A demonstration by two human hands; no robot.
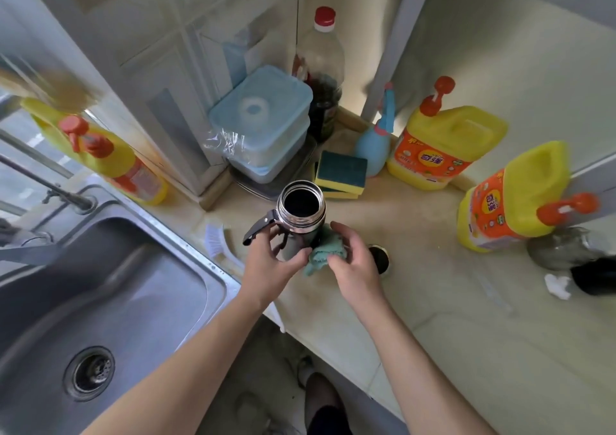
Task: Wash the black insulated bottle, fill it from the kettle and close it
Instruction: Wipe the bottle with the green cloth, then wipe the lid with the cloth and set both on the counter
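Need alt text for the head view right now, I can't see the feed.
Left hand holds the open black bottle upright on the counter while the right hand presses a green cloth to its side. Sink at left, detergent jugs behind.

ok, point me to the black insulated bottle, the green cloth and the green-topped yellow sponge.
black insulated bottle (pixel 301 205), head view, on the open steel mouth.
green cloth (pixel 321 257), head view, on the folds between the hands.
green-topped yellow sponge (pixel 340 169), head view, on the green scouring face.
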